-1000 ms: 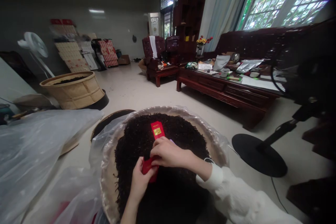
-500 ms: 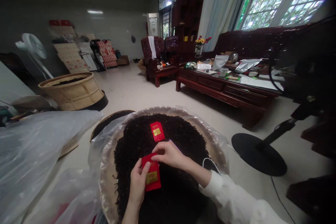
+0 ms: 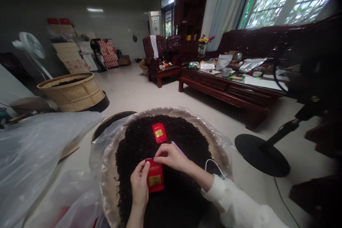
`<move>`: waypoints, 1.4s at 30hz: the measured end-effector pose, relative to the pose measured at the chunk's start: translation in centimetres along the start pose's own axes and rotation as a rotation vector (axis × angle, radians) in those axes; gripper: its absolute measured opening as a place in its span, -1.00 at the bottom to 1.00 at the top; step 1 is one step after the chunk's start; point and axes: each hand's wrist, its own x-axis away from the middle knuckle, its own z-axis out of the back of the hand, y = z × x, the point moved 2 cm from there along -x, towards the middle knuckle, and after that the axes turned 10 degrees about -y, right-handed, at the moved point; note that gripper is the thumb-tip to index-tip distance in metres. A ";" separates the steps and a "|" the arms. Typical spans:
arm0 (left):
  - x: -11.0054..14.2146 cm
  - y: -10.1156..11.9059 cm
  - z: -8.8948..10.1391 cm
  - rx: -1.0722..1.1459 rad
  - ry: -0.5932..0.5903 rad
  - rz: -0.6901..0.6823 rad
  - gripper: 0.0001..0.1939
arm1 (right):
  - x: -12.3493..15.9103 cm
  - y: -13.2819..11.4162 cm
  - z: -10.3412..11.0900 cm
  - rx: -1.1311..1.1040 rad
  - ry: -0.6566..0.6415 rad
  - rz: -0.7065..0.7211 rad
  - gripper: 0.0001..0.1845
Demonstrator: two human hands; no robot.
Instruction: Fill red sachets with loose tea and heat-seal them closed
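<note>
A red packet (image 3: 156,176) with gold print is held over a heap of dark dried tea leaves (image 3: 133,139). My left hand (image 3: 140,181) grips its upper left edge, thumb on the front face. The fingertips of my right hand (image 3: 171,156) pinch its top edge. Farther back on the leaves lies a second red packet (image 3: 159,133) with a gold label. Partly hidden behind my right hand is a thin purple-edged object (image 3: 178,148). The leaves fill a wide round basket (image 3: 109,171) lined with clear plastic.
A black fan stand (image 3: 262,155) is on the floor at the right. Clear plastic sheeting (image 3: 40,149) spreads at the left, below another round basket (image 3: 74,94). A low wooden table (image 3: 227,89) with bags and papers stands beyond.
My left thumb has shifted up toward the packet's top edge, uncovering more of its gold lettering. My right hand stays pinched at the top. The camera view has shifted slightly.
</note>
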 end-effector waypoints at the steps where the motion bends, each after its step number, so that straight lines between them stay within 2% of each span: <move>1: 0.0 -0.1 0.0 -0.018 -0.023 0.007 -0.42 | 0.1 -0.1 0.0 0.021 0.008 0.006 -0.95; 5: -0.3 -0.1 0.4 -0.139 -0.103 0.018 -0.49 | 0.4 -0.4 0.1 0.106 0.003 -0.011 -0.92; 9: -0.3 0.2 0.7 -0.164 -0.141 0.050 -0.52 | 0.7 -0.5 0.2 0.171 -0.090 -0.012 -0.95; 11: -0.1 0.1 0.6 -0.149 -0.214 0.088 -0.52 | 1.0 -0.5 0.0 0.191 -0.126 0.010 -0.96; 14: 0.3 -0.9 0.3 -0.180 -0.364 0.202 -0.43 | 1.4 0.0 -0.5 0.188 -0.095 0.034 -0.95; 17: 0.5 -2.2 0.2 -0.249 -0.380 0.292 -0.40 | 1.9 1.1 -0.2 0.168 -0.041 0.032 -0.94; 19: 0.4 -2.5 0.2 -0.234 -0.334 0.305 -0.38 | 2.5 2.2 1.0 0.241 0.061 -0.021 -0.88; 21: 0.3 -2.3 0.1 -0.181 -0.279 0.314 -0.33 | 3.4 3.4 2.6 0.421 0.180 -0.146 -0.73; 22: 0.2 -2.0 0.1 -0.156 -0.253 0.322 -0.32 | 3.9 4.0 3.2 0.525 0.194 -0.232 -0.62; 25: 0.2 -1.4 -0.1 -0.110 -0.204 0.335 -0.30 | 5.0 5.9 4.0 0.700 0.058 -0.459 -0.36; 28: 0.2 -1.4 -0.2 -0.084 -0.207 0.318 -0.30 | 5.1 7.1 3.4 0.716 -0.042 -0.513 -0.28; 30: 0.2 -1.8 -0.1 -0.076 -0.218 0.308 -0.31 | 4.7 7.7 3.1 0.665 -0.029 -0.508 -0.33; 33: 0.2 -1.9 0.2 -0.077 -0.220 0.303 -0.32 | 4.2 8.1 3.6 0.532 0.078 -0.464 -0.54; 35: 0.2 -1.7 0.4 -0.084 -0.215 0.306 -0.33 | 4.2 7.6 4.6 0.421 0.141 -0.395 -0.57; 36: 0.2 -1.6 0.4 -0.094 -0.219 0.310 -0.33 | 4.3 7.0 5.1 0.348 0.132 -0.357 -0.54; 37: 0.2 -1.4 0.3 -0.108 -0.230 0.314 -0.33 | 4.5 6.2 5.5 0.264 0.088 -0.317 -0.50; 39: 0.2 -1.1 0.0 -0.149 -0.266 0.319 -0.35 | 4.7 4.1 5.9 0.114 -0.099 -0.239 -0.43; 42: 0.4 -0.7 -0.9 -0.213 -0.332 0.310 -0.39 | 4.7 0.4 5.5 0.202 -0.320 -0.057 -0.48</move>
